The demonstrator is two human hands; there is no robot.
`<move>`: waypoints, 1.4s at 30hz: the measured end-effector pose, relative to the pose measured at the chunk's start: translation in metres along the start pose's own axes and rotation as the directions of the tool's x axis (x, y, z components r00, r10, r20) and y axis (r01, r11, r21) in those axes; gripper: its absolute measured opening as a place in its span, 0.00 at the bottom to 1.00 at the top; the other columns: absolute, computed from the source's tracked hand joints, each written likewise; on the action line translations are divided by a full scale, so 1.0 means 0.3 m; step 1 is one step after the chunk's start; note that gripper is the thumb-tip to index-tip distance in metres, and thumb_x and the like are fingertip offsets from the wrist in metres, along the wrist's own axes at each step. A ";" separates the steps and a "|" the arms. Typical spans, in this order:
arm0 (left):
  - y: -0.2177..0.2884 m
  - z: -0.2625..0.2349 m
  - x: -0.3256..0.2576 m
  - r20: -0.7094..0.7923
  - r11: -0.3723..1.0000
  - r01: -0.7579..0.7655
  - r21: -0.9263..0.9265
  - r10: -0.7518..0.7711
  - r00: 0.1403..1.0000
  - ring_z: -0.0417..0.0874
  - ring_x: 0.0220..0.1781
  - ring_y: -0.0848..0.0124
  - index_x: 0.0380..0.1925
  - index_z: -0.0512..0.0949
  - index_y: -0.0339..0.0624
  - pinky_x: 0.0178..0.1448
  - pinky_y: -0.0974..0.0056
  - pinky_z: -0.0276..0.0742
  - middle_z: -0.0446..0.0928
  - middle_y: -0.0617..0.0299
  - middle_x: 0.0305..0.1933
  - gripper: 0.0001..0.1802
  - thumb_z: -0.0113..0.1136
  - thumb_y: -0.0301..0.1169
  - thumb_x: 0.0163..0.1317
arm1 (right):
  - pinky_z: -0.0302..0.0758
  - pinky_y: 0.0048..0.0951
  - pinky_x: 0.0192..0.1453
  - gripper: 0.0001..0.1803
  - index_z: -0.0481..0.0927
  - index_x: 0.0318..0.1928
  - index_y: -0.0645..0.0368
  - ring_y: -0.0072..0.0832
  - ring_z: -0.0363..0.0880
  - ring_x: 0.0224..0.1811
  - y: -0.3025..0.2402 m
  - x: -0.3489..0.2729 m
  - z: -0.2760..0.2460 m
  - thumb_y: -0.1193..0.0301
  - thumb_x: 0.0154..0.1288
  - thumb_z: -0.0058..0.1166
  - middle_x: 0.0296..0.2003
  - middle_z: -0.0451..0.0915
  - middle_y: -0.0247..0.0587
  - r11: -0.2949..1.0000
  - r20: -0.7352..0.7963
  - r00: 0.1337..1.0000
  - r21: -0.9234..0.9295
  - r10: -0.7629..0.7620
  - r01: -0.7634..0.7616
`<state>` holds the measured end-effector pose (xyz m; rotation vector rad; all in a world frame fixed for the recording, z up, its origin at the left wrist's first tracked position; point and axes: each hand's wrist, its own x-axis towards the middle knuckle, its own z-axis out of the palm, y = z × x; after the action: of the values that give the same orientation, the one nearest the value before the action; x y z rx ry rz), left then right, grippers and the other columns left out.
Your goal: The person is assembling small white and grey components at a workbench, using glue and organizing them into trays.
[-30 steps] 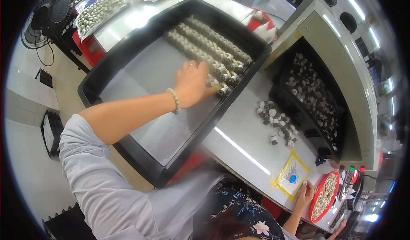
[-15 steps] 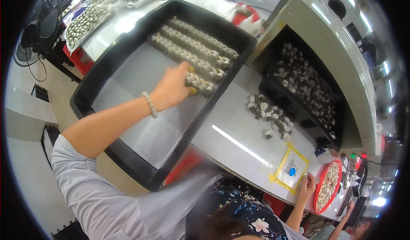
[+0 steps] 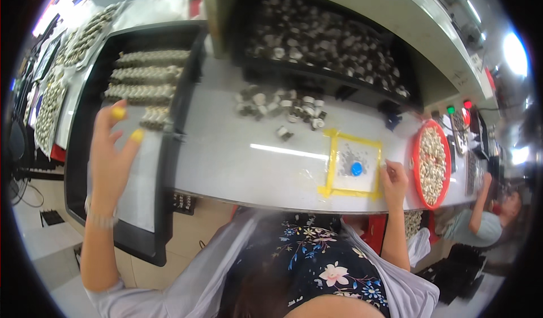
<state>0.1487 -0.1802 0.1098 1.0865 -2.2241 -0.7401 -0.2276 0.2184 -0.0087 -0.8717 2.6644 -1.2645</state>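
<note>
My left hand [image 3: 107,157] hovers over a black tray [image 3: 163,227], thumb and fingers spread, yellow covers on two fingertips and nothing in its grasp. Just beyond it, rows of small white-and-dark cylindrical parts [image 3: 141,74] stand packed in the tray, with a shorter row [image 3: 155,116] nearest the hand. My right hand [image 3: 394,183] is at the table's front edge with its fingers pinched together; whatever they hold is too small to make out. Beside it lies a yellow-taped square [image 3: 329,168] with a round blue piece [image 3: 356,169] and grey smudges inside.
Loose white-and-dark parts [image 3: 283,106] lie scattered mid-table. Behind them a dark bin [image 3: 334,41] full of similar parts sits under a shelf. A red basket [image 3: 417,165] of pale pieces stands at right, near another person [image 3: 481,222]. Trays of parts [image 3: 54,106] are at far left.
My left hand has come off the short row of parts and opened. The view has swung right, so the tray now sits further left. My right hand stays by the taped square.
</note>
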 end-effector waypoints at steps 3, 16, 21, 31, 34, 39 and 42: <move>0.241 0.026 -0.170 -0.046 0.956 -0.215 -0.200 0.210 0.977 0.77 0.52 0.62 0.47 0.71 0.37 0.54 0.60 0.71 0.75 0.51 0.51 0.22 0.60 0.22 0.49 | 0.71 0.24 0.35 0.12 0.78 0.39 0.64 0.24 0.74 0.30 -0.010 0.011 -0.018 0.80 0.51 0.60 0.30 0.76 0.38 0.997 -0.026 1.000 -0.083 -0.010 0.008; 0.364 0.764 -0.123 0.176 0.952 -0.286 0.108 0.265 0.948 0.73 0.38 0.51 0.46 0.69 0.35 0.41 0.54 0.70 0.71 0.46 0.41 0.20 0.61 0.27 0.53 | 0.72 0.22 0.33 0.14 0.82 0.39 0.62 0.23 0.75 0.30 -0.085 0.035 -0.042 0.81 0.49 0.58 0.31 0.77 0.38 0.977 0.112 0.971 0.035 -0.212 0.210; 0.367 0.787 -0.111 0.268 0.914 -0.376 0.154 0.328 0.906 0.73 0.40 0.49 0.44 0.70 0.37 0.43 0.53 0.71 0.70 0.46 0.41 0.16 0.56 0.21 0.53 | 0.73 0.23 0.34 0.16 0.82 0.40 0.61 0.26 0.76 0.31 -0.137 0.028 -0.005 0.82 0.47 0.58 0.33 0.77 0.39 0.946 0.186 0.928 0.097 -0.323 0.310; 0.398 0.768 -0.218 0.399 0.732 0.167 -0.661 0.154 0.904 0.77 0.49 0.67 0.46 0.72 0.32 0.51 0.64 0.76 0.75 0.54 0.45 0.19 0.56 0.12 0.53 | 0.75 0.29 0.33 0.14 0.82 0.36 0.58 0.33 0.76 0.30 -0.166 0.065 0.018 0.79 0.44 0.60 0.30 0.76 0.38 0.847 0.343 0.807 -0.057 -0.480 0.529; 0.415 0.787 -0.273 0.471 0.455 0.374 -0.808 0.117 0.874 0.77 0.50 0.69 0.47 0.72 0.29 0.55 0.64 0.76 0.75 0.55 0.46 0.19 0.56 0.11 0.54 | 0.75 0.31 0.33 0.13 0.82 0.35 0.58 0.33 0.76 0.29 -0.180 0.069 0.011 0.78 0.44 0.60 0.30 0.76 0.38 0.816 0.372 0.782 -0.098 -0.500 0.569; 0.428 0.837 -0.343 0.530 0.299 0.481 -0.824 0.110 0.841 0.77 0.51 0.68 0.48 0.71 0.29 0.57 0.64 0.76 0.74 0.54 0.49 0.19 0.55 0.11 0.54 | 0.75 0.31 0.33 0.13 0.82 0.35 0.59 0.33 0.76 0.30 -0.195 0.072 0.020 0.78 0.44 0.60 0.30 0.76 0.38 0.793 0.376 0.768 -0.125 -0.518 0.596; 0.445 0.850 -0.357 0.568 0.264 0.529 -0.806 0.098 0.817 0.77 0.51 0.67 0.48 0.71 0.29 0.57 0.63 0.76 0.74 0.55 0.49 0.18 0.56 0.11 0.55 | 0.75 0.29 0.33 0.12 0.82 0.36 0.61 0.33 0.76 0.30 -0.190 0.061 0.020 0.79 0.46 0.60 0.31 0.76 0.39 0.842 0.338 0.806 -0.067 -0.485 0.535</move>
<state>-0.0374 0.0368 -0.0023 0.5251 -1.3319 -2.3712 -0.2148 0.1762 0.0322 -1.7482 2.3735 -0.8770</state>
